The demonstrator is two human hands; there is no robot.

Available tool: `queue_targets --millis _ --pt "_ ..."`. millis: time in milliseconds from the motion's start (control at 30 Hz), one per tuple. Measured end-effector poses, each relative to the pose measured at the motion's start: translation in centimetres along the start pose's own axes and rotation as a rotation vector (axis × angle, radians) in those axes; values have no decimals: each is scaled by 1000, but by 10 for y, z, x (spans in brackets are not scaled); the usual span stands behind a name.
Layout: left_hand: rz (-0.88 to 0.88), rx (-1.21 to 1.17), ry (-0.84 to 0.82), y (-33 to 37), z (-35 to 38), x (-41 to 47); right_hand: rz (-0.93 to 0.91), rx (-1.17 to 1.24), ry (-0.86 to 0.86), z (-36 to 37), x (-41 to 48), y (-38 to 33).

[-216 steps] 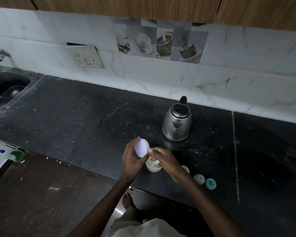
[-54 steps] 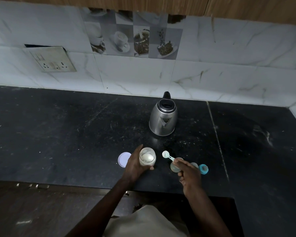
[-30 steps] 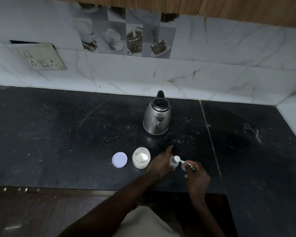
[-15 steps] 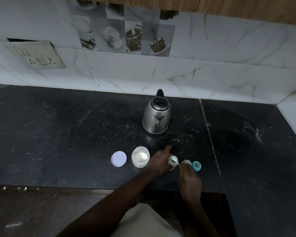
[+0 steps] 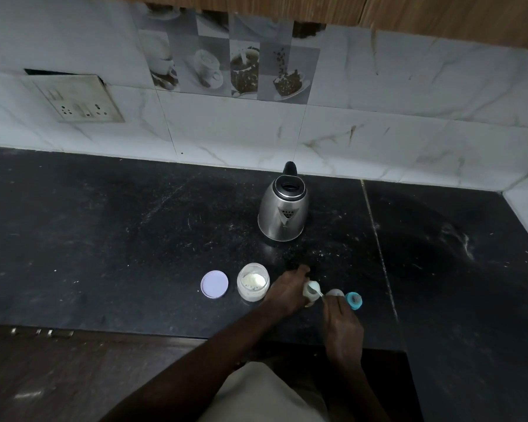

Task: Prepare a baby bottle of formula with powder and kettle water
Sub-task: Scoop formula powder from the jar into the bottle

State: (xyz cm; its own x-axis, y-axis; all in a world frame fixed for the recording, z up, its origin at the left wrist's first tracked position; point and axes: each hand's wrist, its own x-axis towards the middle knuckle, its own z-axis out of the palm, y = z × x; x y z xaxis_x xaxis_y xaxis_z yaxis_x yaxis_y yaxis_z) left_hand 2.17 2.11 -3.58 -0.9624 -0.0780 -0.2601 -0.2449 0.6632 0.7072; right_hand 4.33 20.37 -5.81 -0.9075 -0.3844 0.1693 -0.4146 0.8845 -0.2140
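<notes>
A small baby bottle [image 5: 310,297] stands near the counter's front edge, and my left hand [image 5: 287,292] grips its side. My right hand [image 5: 342,322] pinches the handle of a white scoop [image 5: 314,289], whose bowl sits over the bottle's mouth. An open jar of formula powder [image 5: 253,285] stands just left of my left hand, its pale lid [image 5: 214,283] lying flat beside it. A steel kettle [image 5: 284,208] stands behind them, spout facing me. The teal bottle ring [image 5: 354,300] and a clear cap [image 5: 335,293] lie right of the bottle.
The black stone counter [image 5: 104,239] stretches wide to the left and right. A marble-tiled wall with a socket panel [image 5: 80,100] runs along the back. The counter's front edge [image 5: 134,328] lies just below the jar, with dark floor beneath.
My left hand left the powder jar and took hold of the bottle. My right hand carried the scoop from above the counter to the bottle's mouth.
</notes>
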Motion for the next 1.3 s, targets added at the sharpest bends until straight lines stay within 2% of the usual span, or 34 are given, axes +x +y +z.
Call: queue_targets --millis 400,500,567,633,767,867,933,1033,1133,1200,1300 --pt "30 16 16 -1 -1 0 37 43 -69 5 2 10" --pt "44 1 22 -5 2 -1 45 96 -17 3 1 6" --pt "62 8 28 -8 5 -3 124 238 107 -7 6 -2" --pt "78 1 25 -10 5 -4 319 461 215 -20 14 -10" --pt "84 -3 -18 -10 5 -7 749 996 198 -35 27 -20" --pt "82 -83 49 -6 -1 -16 908 1276 180 -41 41 -23" --pt "128 -171 179 -1 -13 -32 891 1354 129 -44 51 -30" --pt "136 -266 374 -18 -34 -50 755 1330 66 -49 64 -48" --pt "22 -311 533 -58 -53 -56 560 1138 -22 -46 74 -71" --pt "-69 -254 588 -85 -63 -60 417 982 -77 -38 79 -87" --pt "-262 -130 531 -119 -68 -66 125 693 -108 -22 85 -104"
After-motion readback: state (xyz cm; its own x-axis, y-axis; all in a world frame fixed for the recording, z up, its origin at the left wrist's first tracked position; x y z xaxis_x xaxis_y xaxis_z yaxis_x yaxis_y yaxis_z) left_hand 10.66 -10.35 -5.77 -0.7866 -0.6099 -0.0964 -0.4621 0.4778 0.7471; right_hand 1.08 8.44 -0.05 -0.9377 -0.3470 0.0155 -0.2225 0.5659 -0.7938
